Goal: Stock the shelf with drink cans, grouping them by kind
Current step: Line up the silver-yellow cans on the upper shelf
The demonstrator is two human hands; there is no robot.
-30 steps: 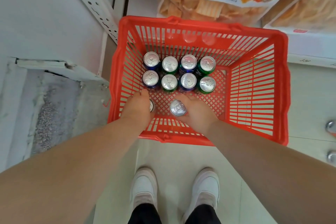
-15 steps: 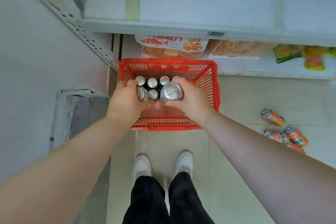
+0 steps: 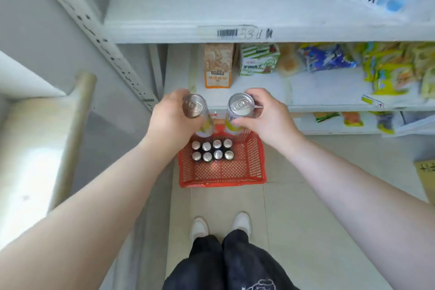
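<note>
My left hand (image 3: pixel 169 117) is curled round the left can (image 3: pixel 194 106) and my right hand (image 3: pixel 266 116) round the right can (image 3: pixel 241 105). Both cans are roughly upright, silver pull-tab tops facing me. My fingers hide most of each label; I make out only white with yellow lower down. Both cans hang in the air above the far rim of the red basket (image 3: pixel 221 182) on the floor. Eight more cans (image 3: pixel 211 150) stand in the basket in two rows of four. Only their lids show, so I cannot tell their kinds. The snack packets (image 3: pixel 388 70) on the shelf (image 3: pixel 329 92) beyond are blurred.
</note>
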